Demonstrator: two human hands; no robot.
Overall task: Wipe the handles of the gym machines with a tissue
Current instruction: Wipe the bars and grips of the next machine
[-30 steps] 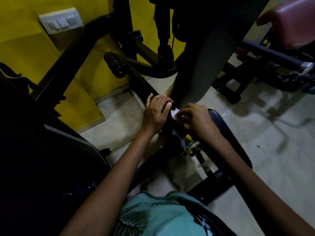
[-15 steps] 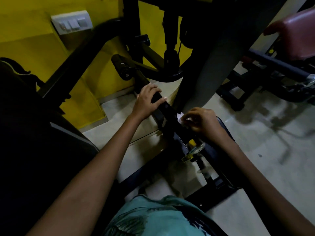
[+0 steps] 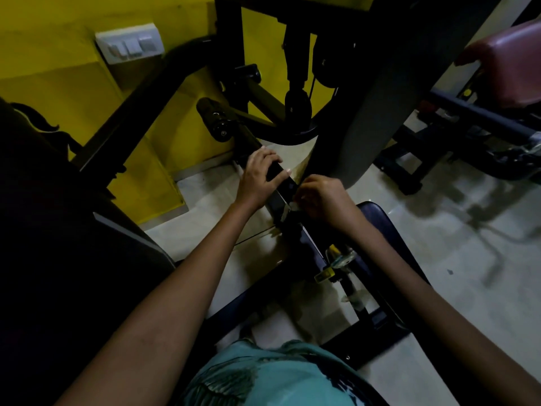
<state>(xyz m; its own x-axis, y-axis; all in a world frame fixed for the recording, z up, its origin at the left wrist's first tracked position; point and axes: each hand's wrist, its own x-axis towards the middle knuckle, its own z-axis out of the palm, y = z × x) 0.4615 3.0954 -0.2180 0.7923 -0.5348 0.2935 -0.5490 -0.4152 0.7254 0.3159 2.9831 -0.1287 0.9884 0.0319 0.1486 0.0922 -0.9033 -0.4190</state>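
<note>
The tissue (image 3: pixel 293 205) was a small white scrap at the frame's centre, mostly hidden, pressed against the machine's bar. The bar (image 3: pixel 282 187) was black and flat-sided, slanting from lower right up to upper left, ending in a dark padded roller handle (image 3: pixel 213 118) above centre-left.

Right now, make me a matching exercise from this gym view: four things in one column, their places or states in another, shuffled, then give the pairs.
Things:
1. left hand
2. tissue
3. switch panel
4. maroon pad

Places or states:
A. on the yellow wall, upper left
B. far upper right
C. wrapped around the black bar
D. pinched by the right hand against the bar

Pairs: 1-C, 2-D, 3-A, 4-B
</note>
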